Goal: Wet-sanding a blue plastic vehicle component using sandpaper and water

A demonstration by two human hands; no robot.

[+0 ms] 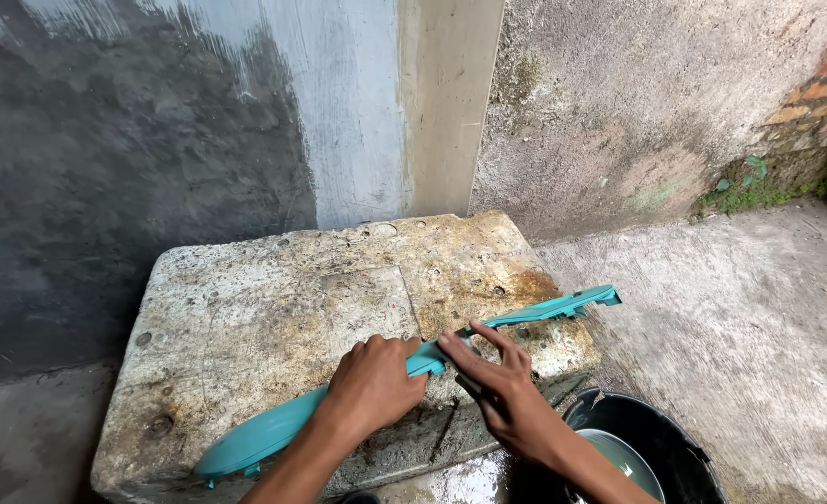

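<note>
Head view: long teal plastic panel (357, 397) lies slantwise across a stained concrete block (273, 308) serving as worktop, its narrow end overhanging the block's right edge. Left hand (371, 383) clamps over the panel's middle, fingers curled around it. Right hand (502, 387) just beside it, fingers pressed to the panel; a small dark thing under them, too hidden to name. Black bucket (665, 434) with water stands below the block's right corner.
</note>
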